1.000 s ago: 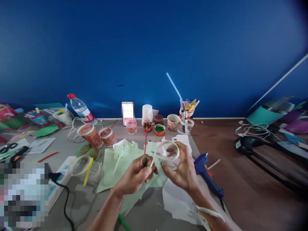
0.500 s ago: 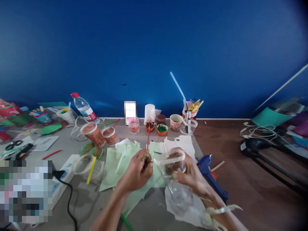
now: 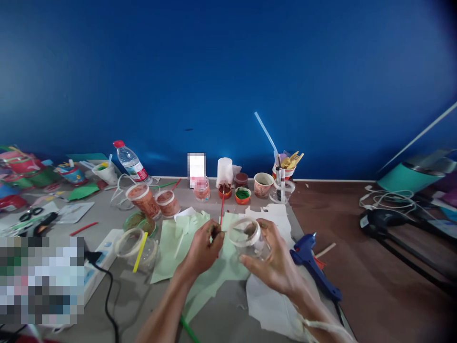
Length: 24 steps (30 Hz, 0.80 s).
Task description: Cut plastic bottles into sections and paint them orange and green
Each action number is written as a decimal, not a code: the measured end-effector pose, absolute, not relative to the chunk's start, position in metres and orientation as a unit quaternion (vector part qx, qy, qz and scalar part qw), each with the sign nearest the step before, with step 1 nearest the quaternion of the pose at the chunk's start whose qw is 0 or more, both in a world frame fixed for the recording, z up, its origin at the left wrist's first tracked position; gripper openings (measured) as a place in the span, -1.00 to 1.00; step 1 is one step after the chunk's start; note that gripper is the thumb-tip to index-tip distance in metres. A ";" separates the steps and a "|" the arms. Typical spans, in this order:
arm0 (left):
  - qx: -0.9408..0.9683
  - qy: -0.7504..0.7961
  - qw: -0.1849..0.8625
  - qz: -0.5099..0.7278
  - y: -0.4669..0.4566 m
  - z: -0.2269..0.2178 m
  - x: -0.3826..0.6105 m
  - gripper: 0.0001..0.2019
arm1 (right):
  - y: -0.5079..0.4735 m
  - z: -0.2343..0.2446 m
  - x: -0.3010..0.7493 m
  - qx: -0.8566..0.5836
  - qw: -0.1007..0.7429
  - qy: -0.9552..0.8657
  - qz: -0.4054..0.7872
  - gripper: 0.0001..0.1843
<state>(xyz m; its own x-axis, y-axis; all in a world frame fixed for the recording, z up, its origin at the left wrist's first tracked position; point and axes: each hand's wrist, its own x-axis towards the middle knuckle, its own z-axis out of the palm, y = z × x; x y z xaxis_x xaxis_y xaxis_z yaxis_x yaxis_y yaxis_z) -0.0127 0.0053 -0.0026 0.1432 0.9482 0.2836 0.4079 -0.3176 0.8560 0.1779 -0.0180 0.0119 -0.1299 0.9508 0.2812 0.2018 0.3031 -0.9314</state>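
Note:
In front of me my right hand (image 3: 273,262) grips a clear plastic cup (image 3: 255,250), its fingers behind the wall and thumb at the near side. The cup's round rim is tilted towards my left hand. My left hand (image 3: 205,247) is closed in a pinch around a thin stick whose dark pointed tip (image 3: 240,230) shows at the cup's mouth; most of the stick is hidden by my fingers. Past that hand, a red stick (image 3: 222,209) reaches back to a small orange cup of brown paint (image 3: 224,193). Torn pale green paper (image 3: 166,247) lies under both hands.
Back row: a green paint cup (image 3: 243,195), a paper cup (image 3: 263,185) and a leaning water bottle (image 3: 132,164). Left of the paper are stained tubs (image 3: 143,200), an empty clear tub (image 3: 130,243) and a power strip (image 3: 103,257). A blue glue gun (image 3: 316,267) lies right.
My right hand has turned the clear cup more upright, and its rim has moved slightly left. The left hand has stayed close beside it, still pinched. The whole view has shifted slightly.

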 end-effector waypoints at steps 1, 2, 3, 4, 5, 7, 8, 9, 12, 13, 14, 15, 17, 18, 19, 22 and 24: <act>0.670 0.477 0.357 0.444 0.004 -0.002 -0.013 -0.82 | -0.017 0.008 0.178 -0.462 0.485 -0.657 0.348 -0.33; 0.651 0.450 0.404 0.459 0.004 -0.001 -0.013 -0.79 | -0.016 0.005 0.180 -0.474 0.485 -0.663 0.318 -0.28; 0.632 0.416 0.448 0.476 0.003 -0.002 -0.014 -0.76 | -0.015 0.002 0.182 -0.484 0.487 -0.665 0.294 -0.22; 0.612 0.382 0.482 0.498 0.003 -0.003 -0.015 -0.72 | -0.013 0.000 0.185 -0.491 0.494 -0.663 0.275 -0.17; 0.589 0.355 0.500 0.527 0.004 -0.004 -0.016 -0.69 | -0.012 -0.002 0.188 -0.494 0.504 -0.659 0.260 -0.14; 0.549 0.326 0.487 0.596 0.007 -0.007 -0.018 -0.69 | -0.009 -0.002 0.195 -0.488 0.530 -0.652 0.237 -0.15; 0.541 0.326 0.462 0.622 0.008 -0.009 -0.019 -0.68 | -0.009 -0.002 0.198 -0.482 0.537 -0.654 0.227 -0.17; 0.547 0.333 0.432 0.635 0.009 -0.010 -0.019 -0.67 | -0.009 -0.001 0.199 -0.477 0.535 -0.663 0.218 -0.18; 0.626 0.363 0.350 0.595 0.009 -0.010 -0.017 -0.57 | -0.011 0.001 0.199 -0.469 0.481 -0.717 0.185 -0.18; 0.654 0.368 0.325 0.576 0.008 -0.009 -0.016 -0.55 | -0.012 0.002 0.198 -0.464 0.459 -0.737 0.176 -0.18; 0.676 0.369 0.305 0.560 0.007 -0.008 -0.014 -0.54 | -0.013 0.002 0.196 -0.457 0.441 -0.753 0.170 -0.18; 0.693 0.370 0.290 0.546 0.006 -0.007 -0.013 -0.53 | -0.013 0.002 0.195 -0.448 0.430 -0.766 0.167 -0.18; 0.712 0.373 0.282 0.524 0.004 -0.005 -0.010 -0.57 | -0.014 0.002 0.193 -0.428 0.422 -0.781 0.168 -0.18; 0.713 0.380 0.286 0.515 0.003 -0.004 -0.009 -0.63 | -0.014 0.002 0.192 -0.421 0.423 -0.785 0.169 -0.18; 0.710 0.389 0.293 0.509 0.003 -0.003 -0.008 -0.70 | -0.013 0.001 0.192 -0.415 0.424 -0.787 0.170 -0.19; 0.687 0.425 0.317 0.497 0.003 -0.001 -0.007 -0.86 | -0.010 -0.002 0.193 -0.402 0.423 -0.791 0.183 -0.22; 0.670 0.456 0.338 0.478 0.003 0.003 -0.007 -0.90 | -0.008 -0.005 0.194 -0.403 0.421 -0.786 0.207 -0.21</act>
